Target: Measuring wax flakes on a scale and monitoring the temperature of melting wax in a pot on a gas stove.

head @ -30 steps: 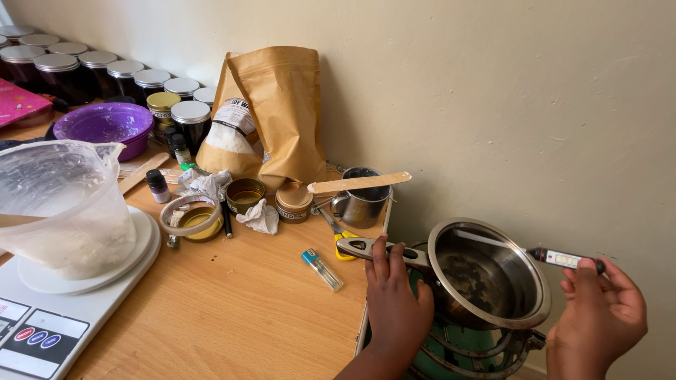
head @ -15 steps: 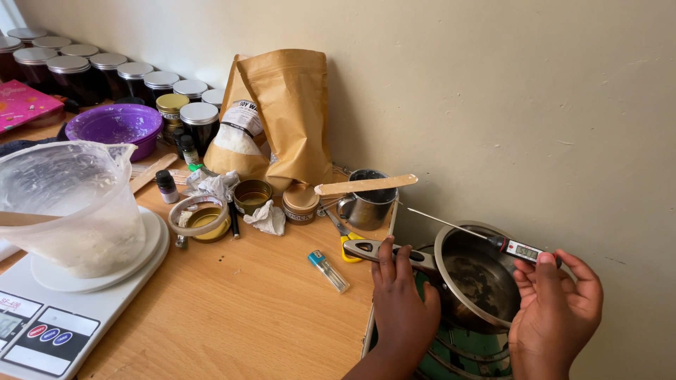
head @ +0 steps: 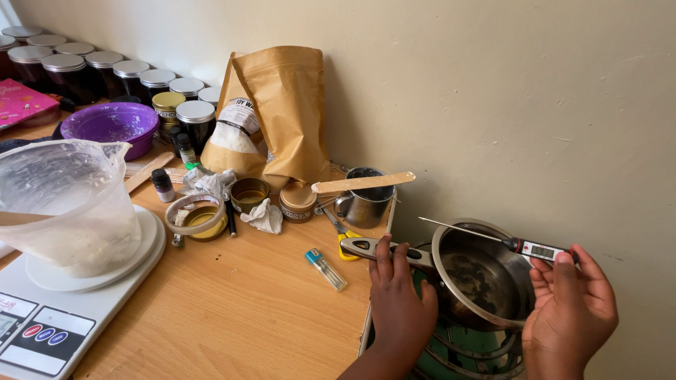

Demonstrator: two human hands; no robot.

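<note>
Head camera, looking down at a wooden counter [head: 232, 309] against a cream wall.

At about 4 o'clock in the picture, a steel saucepan [head: 482, 274] sits on a green burner stand [head: 465, 355], just off the counter's right edge. The left hand [head: 400, 306] rests on the pan's long handle [head: 384, 250], fingers laid over it, the grip closed loosely around it. The right hand [head: 570, 317], at 4 o'clock of the pan, pinches a digital probe thermometer [head: 539, 249] by its body, its grip closed on it. The thermometer's thin metal probe points toward 10 o'clock and hangs above the pan's rim, clear of the pan's bottom.

At 11 o'clock of the pan stands a small metal cup [head: 365, 197] with a flat wooden stick [head: 362, 183] laid across its top. Behind, at 12 o'clock of the picture, leans a brown paper pouch [head: 282, 112]. At 9 o'clock, a clear plastic jug [head: 67, 204] of white flakes stands on a white kitchen scale [head: 63, 309].
</note>
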